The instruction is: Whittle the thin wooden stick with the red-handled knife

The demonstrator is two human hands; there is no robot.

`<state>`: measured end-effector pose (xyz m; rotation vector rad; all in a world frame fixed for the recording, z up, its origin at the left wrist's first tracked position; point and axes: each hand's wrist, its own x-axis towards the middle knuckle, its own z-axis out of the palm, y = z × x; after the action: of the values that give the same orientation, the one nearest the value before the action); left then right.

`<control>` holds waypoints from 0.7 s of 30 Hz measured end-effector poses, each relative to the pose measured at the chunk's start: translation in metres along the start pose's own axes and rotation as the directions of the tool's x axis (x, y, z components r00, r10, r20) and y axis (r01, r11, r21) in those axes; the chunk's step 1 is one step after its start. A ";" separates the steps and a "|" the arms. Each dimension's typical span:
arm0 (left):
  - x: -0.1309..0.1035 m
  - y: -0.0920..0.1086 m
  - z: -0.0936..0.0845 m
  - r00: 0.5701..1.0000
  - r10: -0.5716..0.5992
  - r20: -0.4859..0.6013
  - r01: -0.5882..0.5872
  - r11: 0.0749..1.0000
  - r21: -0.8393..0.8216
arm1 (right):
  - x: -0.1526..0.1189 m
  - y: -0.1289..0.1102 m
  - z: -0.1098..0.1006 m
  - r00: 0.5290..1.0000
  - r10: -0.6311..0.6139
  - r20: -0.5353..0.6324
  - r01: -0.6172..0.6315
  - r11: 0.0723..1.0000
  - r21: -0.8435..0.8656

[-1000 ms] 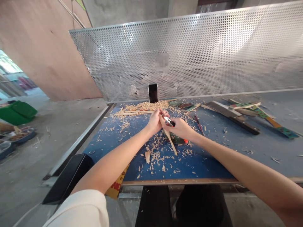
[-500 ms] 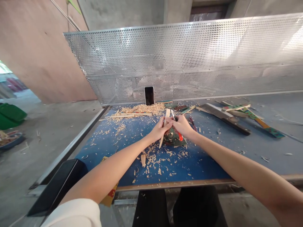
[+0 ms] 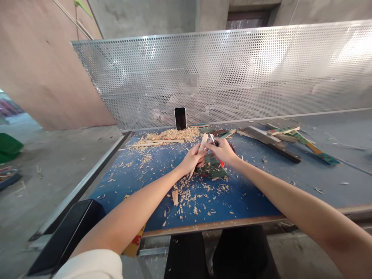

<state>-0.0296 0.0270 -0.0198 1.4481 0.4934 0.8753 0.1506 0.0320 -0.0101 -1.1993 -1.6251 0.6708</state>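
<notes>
My left hand (image 3: 192,158) is closed around a pale wooden strip (image 3: 203,142), which slants up and away from me over the blue tabletop (image 3: 119,197). Just to its right, my right hand (image 3: 225,151) grips a utility knife (image 3: 214,140) with a red part showing below the palm. The blade points up and left, close to the strip. Both hands nearly touch. Beneath them lies a dark green patterned piece (image 3: 213,169) with wood shavings (image 3: 186,193) scattered around it. A loose wood chip (image 3: 174,197) rests nearer to me.
A phone (image 3: 180,118) stands upright behind a shavings pile (image 3: 174,135) against a perforated metal panel (image 3: 232,73). On the right lie a large dark-handled blade (image 3: 286,154) and a colourful strip (image 3: 328,158). A black box-like object (image 3: 66,236) is at the near left.
The hands have moved slightly apart, and the wooden strip has shifted and tilted in my left hand. The whole view has shifted a little.
</notes>
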 end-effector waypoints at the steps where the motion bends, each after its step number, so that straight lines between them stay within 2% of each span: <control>1: 0.000 0.000 0.000 1.000 -0.003 -0.013 0.003 1.000 0.008 | 0.001 0.001 -0.001 1.000 0.010 -0.022 -0.010 1.000 0.001; 3: 0.000 0.000 -0.001 0.999 -0.001 -0.033 0.002 1.000 0.025 | 0.004 0.003 -0.005 0.997 0.032 -0.074 -0.034 0.999 -0.033; 6: 0.000 -0.002 -0.003 0.999 0.003 -0.042 -0.001 1.000 0.030 | 0.009 0.007 -0.015 0.988 0.052 -0.148 -0.079 0.980 -0.182; 12: 0.002 -0.006 -0.006 0.995 -0.015 -0.100 0.019 0.999 0.042 | 0.017 0.014 -0.024 0.981 0.040 -0.192 -0.119 0.900 -0.420; 15: 0.004 -0.004 -0.005 0.988 -0.011 -0.155 0.012 1.000 0.007 | 0.018 0.017 -0.022 0.983 -0.017 -0.184 -0.067 0.893 -0.445; 17: 0.005 -0.002 -0.003 0.984 -0.014 -0.180 0.006 0.999 -0.045 | 0.019 0.018 -0.021 0.986 -0.087 -0.142 0.011 0.887 -0.461; 21: 0.005 0.000 -0.001 0.988 -0.029 -0.152 0.013 0.995 -0.103 | 0.015 0.013 -0.019 0.976 -0.212 0.041 0.204 0.843 -0.498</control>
<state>-0.0276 0.0320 -0.0184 1.2864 0.5696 0.9856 0.1729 0.0487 -0.0083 -1.3530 -1.9514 0.0903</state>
